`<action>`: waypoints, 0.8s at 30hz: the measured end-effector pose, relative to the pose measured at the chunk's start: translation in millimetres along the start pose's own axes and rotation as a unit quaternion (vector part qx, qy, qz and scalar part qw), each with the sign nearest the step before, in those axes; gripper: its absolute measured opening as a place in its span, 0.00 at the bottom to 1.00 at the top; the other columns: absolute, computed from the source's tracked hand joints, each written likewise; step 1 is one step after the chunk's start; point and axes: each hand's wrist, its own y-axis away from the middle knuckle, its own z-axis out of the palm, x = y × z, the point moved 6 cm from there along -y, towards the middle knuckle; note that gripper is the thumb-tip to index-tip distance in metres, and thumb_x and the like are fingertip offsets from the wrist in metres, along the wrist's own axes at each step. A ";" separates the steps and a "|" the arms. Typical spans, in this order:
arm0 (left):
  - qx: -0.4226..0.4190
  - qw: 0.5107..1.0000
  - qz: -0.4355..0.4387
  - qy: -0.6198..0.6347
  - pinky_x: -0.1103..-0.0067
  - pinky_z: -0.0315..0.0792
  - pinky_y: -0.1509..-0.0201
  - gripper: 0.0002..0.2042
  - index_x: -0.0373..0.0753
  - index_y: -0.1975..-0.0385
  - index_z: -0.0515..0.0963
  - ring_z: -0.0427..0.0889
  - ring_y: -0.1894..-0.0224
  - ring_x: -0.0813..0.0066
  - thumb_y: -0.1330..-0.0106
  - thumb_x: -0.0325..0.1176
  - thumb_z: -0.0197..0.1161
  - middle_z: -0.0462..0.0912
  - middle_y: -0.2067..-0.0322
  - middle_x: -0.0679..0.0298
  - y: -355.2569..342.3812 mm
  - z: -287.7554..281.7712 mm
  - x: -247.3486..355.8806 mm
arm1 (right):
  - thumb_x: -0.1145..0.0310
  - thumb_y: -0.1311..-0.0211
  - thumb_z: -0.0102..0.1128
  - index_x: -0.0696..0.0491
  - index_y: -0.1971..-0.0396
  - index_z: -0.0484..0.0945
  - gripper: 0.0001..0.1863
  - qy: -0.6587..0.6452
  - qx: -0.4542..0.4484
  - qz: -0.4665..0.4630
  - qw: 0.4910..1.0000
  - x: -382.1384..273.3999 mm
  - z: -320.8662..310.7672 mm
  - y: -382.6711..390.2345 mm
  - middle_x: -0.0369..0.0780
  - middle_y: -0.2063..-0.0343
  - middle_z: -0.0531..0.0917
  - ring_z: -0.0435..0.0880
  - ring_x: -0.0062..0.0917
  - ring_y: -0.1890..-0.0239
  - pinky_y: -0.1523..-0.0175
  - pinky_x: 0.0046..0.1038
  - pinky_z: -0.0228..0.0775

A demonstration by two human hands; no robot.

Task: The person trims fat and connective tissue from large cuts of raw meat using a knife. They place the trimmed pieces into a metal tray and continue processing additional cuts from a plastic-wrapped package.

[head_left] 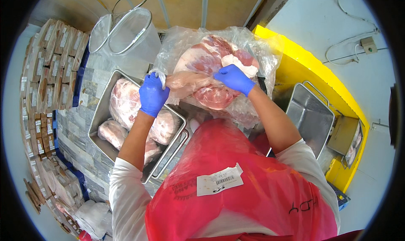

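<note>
Both of my hands wear blue gloves. My left hand [153, 96] is closed on the bunched, whitish end of a clear plastic bag [185, 81]. The film stretches from there across to my right hand [234, 79], whose fingers are pinched on its other side. Just beyond and under my hands lies a large raw cut of meat [206, 53], pink with white fat, with another red piece [216, 96] nearer to me. Loose clear plastic sheeting [171, 42] spreads around and under the meat. What supports it is mostly hidden.
At left, a metal tub [98, 133] holds several wrapped meat pieces. Behind it stand clear-bagged hoops [130, 34]. Stacked cartons [55, 68] line the left. An empty metal tub [310, 114] and a yellow barrier [320, 68] are at right.
</note>
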 end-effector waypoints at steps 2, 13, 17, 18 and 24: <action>-0.013 0.998 0.054 -0.020 0.64 0.79 0.62 0.18 0.36 0.60 0.76 0.81 0.61 0.54 0.53 0.33 0.67 0.78 0.63 0.52 -14.1 -14.9 16.9 | 0.57 0.36 0.62 0.59 0.76 0.82 0.19 -0.004 -0.018 -0.014 1.000 5.8 -4.1 5.0 0.45 0.82 0.79 0.73 0.28 0.78 0.65 0.33 0.69; -0.270 0.958 0.030 0.088 0.58 0.75 0.47 0.20 0.41 0.50 0.79 0.81 0.51 0.43 0.40 0.42 0.60 0.83 0.53 0.46 -142.1 80.6 37.9 | 0.65 0.38 0.66 0.56 0.60 0.83 0.12 -0.160 0.142 -0.050 0.976 46.9 -30.9 -2.3 0.39 0.72 0.85 0.81 0.24 0.71 0.59 0.28 0.75; -0.312 0.934 -0.053 0.164 0.60 0.76 0.50 0.20 0.39 0.54 0.83 0.84 0.55 0.44 0.42 0.45 0.61 0.84 0.61 0.42 -129.1 105.5 -6.3 | 0.67 0.41 0.69 0.63 0.49 0.75 0.24 0.115 0.501 -0.025 0.858 53.7 -64.8 80.7 0.46 0.64 0.85 0.85 0.29 0.61 0.53 0.28 0.77; -0.298 0.931 -0.101 0.185 0.60 0.76 0.52 0.20 0.39 0.55 0.84 0.85 0.56 0.45 0.42 0.45 0.62 0.84 0.62 0.41 -123.3 110.7 -18.7 | 0.64 0.40 0.70 0.63 0.48 0.74 0.25 -0.035 0.440 0.057 0.896 69.2 -53.9 81.8 0.44 0.63 0.84 0.84 0.27 0.61 0.53 0.28 0.76; -0.284 0.930 -0.101 0.210 0.62 0.77 0.56 0.17 0.38 0.59 0.85 0.86 0.59 0.46 0.42 0.42 0.62 0.85 0.64 0.41 -110.3 95.0 4.2 | 0.57 0.45 0.75 0.66 0.46 0.71 0.35 -0.174 0.288 0.208 0.918 125.8 -28.8 58.4 0.50 0.52 0.82 0.83 0.33 0.51 0.46 0.32 0.75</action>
